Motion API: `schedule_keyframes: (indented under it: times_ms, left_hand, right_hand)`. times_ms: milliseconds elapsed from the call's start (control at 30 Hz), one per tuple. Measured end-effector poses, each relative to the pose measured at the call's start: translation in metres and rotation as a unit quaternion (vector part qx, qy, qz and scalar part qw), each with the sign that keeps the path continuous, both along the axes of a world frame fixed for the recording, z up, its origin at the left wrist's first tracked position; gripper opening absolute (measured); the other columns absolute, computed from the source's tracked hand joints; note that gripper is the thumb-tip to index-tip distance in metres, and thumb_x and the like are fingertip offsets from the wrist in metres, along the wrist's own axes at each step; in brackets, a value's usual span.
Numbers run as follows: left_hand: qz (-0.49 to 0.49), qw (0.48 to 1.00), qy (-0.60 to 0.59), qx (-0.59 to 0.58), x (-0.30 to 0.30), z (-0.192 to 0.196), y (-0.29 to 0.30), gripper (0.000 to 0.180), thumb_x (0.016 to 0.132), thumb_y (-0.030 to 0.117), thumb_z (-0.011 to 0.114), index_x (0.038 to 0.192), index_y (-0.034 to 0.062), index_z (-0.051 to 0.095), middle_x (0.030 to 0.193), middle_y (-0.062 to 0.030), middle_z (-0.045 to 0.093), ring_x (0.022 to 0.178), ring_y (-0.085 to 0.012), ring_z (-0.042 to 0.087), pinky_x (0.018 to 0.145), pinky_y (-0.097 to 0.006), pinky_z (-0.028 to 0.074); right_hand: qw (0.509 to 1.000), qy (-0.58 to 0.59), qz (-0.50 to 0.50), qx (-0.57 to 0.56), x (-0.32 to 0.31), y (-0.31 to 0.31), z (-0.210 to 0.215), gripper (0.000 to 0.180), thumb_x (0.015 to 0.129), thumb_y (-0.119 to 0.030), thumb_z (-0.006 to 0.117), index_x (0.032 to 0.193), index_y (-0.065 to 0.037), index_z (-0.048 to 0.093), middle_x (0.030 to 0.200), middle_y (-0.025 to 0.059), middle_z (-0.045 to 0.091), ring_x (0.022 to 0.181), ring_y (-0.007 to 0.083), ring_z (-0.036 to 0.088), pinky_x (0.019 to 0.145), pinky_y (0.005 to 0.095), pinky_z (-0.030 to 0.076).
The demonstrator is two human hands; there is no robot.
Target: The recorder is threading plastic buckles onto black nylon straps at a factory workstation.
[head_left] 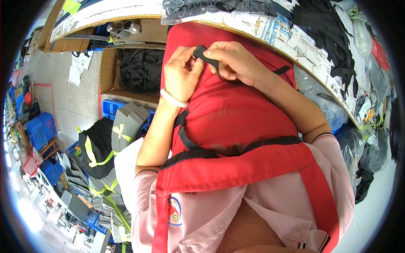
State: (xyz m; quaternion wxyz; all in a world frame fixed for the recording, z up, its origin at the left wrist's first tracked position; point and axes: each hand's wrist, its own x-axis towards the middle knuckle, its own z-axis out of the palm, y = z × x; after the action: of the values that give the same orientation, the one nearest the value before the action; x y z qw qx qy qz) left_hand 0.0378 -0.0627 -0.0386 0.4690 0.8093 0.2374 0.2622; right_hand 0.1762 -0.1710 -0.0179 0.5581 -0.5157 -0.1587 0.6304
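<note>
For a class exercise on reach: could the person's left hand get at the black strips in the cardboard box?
Probably yes: the black strips lie uncovered in the open cardboard box, just left of the left hand, though that hand is busy with the black strap.

Two hands show, one left hand (pixel 182 71) and one right hand (pixel 236 61). They share a single black strap (pixel 199 51). There is one bracelet (pixel 174 98), one red apron (pixel 244 114) and one pink shirt (pixel 202 215). I count one worktop (pixel 270 31), one yellow note (pixel 71 6) and two small containers (pixel 132 27). Black strips (pixel 327 33) form two heaps (too tangled to number singly), one of them in an open carton (pixel 107 74). One black bundle (pixel 99 147), at least two grey bundles (pixel 125 122) and at least four blue crates (pixel 41 130) complete the count.
</note>
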Motion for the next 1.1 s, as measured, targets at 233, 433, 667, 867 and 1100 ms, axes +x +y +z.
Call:
schedule_keyframes:
  times_ms: [233, 433, 667, 867, 1100]
  left_hand:
    - [-0.01, 0.999, -0.001, 0.036, -0.002, -0.005, 0.003, 0.021, 0.077, -0.001, 0.069, 0.097, 0.0008, 0.068, 0.076, -0.0069, 0.06, 0.063, -0.012, 0.056, 0.056, -0.025, 0.046]
    - [0.035, 0.997, -0.06, -0.043, -0.006, -0.008, 0.002, 0.019, 0.076, -0.002, 0.073, 0.095, -0.0021, 0.07, 0.081, -0.0078, 0.066, 0.063, -0.0092, 0.057, 0.059, -0.022, 0.046]
    - [0.03, 0.915, -0.106, -0.389, -0.009, -0.017, 0.005, 0.015, 0.086, 0.002, 0.066, 0.1, -0.0021, 0.068, 0.088, -0.0083, 0.069, 0.076, -0.0141, 0.064, 0.07, -0.024, 0.051]
    - [0.032, 0.819, -0.157, -0.551, -0.001, -0.014, 0.007, 0.015, 0.089, 0.003, 0.062, 0.101, -0.0055, 0.066, 0.086, -0.0115, 0.069, 0.071, -0.0146, 0.065, 0.07, -0.024, 0.054]
    - [0.045, 0.899, -0.147, -0.41, -0.006, -0.012, 0.004, 0.019, 0.086, 0.001, 0.066, 0.104, -0.0064, 0.066, 0.09, -0.0112, 0.07, 0.074, -0.0145, 0.067, 0.071, -0.024, 0.055]
  right_hand:
    - [0.999, 0.005, -0.016, 0.047, 0.002, 0.003, -0.009, 0.021, 0.093, -0.022, 0.058, 0.088, -0.002, 0.059, 0.068, 0.0047, 0.059, 0.044, 0.0048, 0.046, 0.037, 0.019, 0.032]
    - [0.993, -0.077, -0.062, 0.064, -0.001, 0.004, -0.013, 0.027, 0.094, -0.025, 0.06, 0.104, 0.0, 0.058, 0.078, 0.0036, 0.06, 0.057, 0.0065, 0.054, 0.047, 0.0194, 0.042]
    - [0.996, -0.047, -0.011, 0.075, 0.005, 0.005, -0.016, 0.018, 0.095, -0.017, 0.057, 0.104, -0.002, 0.061, 0.088, 0.0019, 0.059, 0.066, 0.0063, 0.055, 0.058, 0.0195, 0.046]
    - [0.767, -0.553, -0.154, 0.288, -0.005, 0.01, 0.004, 0.018, 0.091, -0.019, 0.061, 0.085, -0.003, 0.064, 0.078, 0.0015, 0.058, 0.062, 0.006, 0.052, 0.053, 0.022, 0.041]
    - [0.956, -0.279, 0.084, 0.021, 0.009, -0.003, 0.013, 0.025, 0.093, -0.024, 0.061, 0.074, -0.007, 0.058, 0.057, -0.0068, 0.045, 0.051, 0.0002, 0.037, 0.046, 0.0187, 0.026]
